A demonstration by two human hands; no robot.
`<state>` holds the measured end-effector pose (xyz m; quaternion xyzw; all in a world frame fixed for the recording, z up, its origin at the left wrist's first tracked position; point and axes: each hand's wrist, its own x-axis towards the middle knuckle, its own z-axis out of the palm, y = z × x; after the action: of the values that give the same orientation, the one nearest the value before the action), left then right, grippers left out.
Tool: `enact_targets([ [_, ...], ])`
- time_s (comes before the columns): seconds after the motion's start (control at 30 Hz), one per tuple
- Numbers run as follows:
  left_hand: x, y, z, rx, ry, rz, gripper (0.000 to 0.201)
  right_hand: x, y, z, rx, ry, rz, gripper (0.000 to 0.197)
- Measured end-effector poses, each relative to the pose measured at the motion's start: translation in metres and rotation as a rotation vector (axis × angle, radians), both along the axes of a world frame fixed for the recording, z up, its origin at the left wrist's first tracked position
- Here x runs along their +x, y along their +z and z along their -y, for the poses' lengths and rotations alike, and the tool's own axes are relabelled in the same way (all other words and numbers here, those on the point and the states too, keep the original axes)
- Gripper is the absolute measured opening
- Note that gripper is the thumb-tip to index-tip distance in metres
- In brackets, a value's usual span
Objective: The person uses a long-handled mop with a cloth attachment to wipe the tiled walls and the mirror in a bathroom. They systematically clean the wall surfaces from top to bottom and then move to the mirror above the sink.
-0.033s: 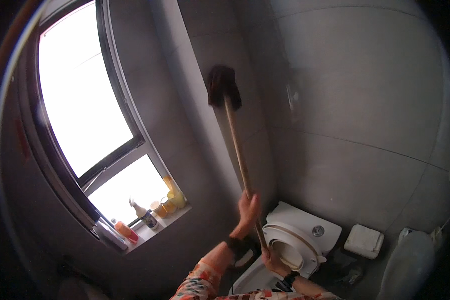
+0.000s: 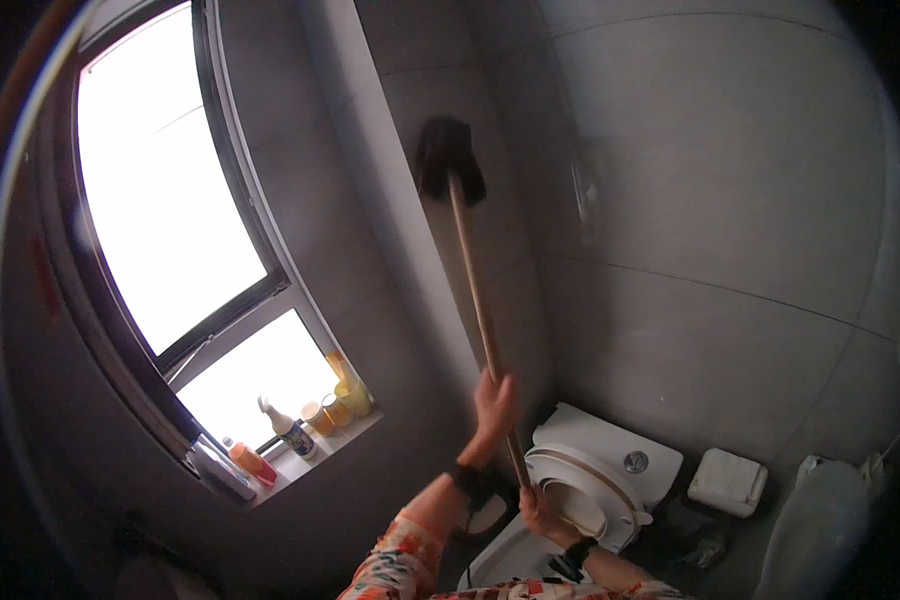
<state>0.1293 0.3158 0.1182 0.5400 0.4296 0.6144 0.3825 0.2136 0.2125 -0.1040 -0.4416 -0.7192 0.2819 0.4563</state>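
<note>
A long wooden pole (image 2: 475, 285) with a dark, blurred head (image 2: 450, 160) slants up the picture; whether that head is a brush or bundled cloth, I cannot tell. It is up at the grey tiled wall, beside the edge of a projecting column. Wrapped round the lower half of the pole is my left hand (image 2: 495, 405). Closer to me, my right hand (image 2: 543, 513) grips the pole's bottom end, in front of the white toilet (image 2: 610, 430). Both wrists carry dark bands, and patterned sleeves or cloth show at the lower edge.
At left is a bright window (image 2: 160, 180). Its sill (image 2: 335, 440) holds a spray bottle (image 2: 288, 428), an orange bottle (image 2: 252, 463) and yellowish containers (image 2: 337, 409). Right of the toilet stands a white lidded bin (image 2: 727, 482), then a pale, bag-like shape (image 2: 820, 530).
The pole and its dark head have shifted slightly upward along the wall. Both my hands have risen a little with it, keeping their grip.
</note>
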Motion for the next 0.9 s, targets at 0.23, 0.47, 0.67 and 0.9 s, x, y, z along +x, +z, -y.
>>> enact_targets([
  [0.23,0.0,0.111,-0.053,0.232,0.018,-0.063,0.017,-0.024,0.157,-0.102,0.519,-0.061,0.081,0.045],
  [0.47,-0.008,0.204,-0.05,0.588,0.307,-0.304,0.027,-0.01,0.249,-0.145,0.604,-0.141,0.162,0.047],
  [0.67,0.007,0.198,0.012,0.542,0.081,-0.011,0.027,0.025,0.23,-0.143,0.573,-0.172,0.178,0.024],
  [0.9,0.011,0.174,0.058,0.357,-0.117,0.313,0.022,0.044,0.161,-0.064,0.088,-0.103,-0.023,0.035],
])
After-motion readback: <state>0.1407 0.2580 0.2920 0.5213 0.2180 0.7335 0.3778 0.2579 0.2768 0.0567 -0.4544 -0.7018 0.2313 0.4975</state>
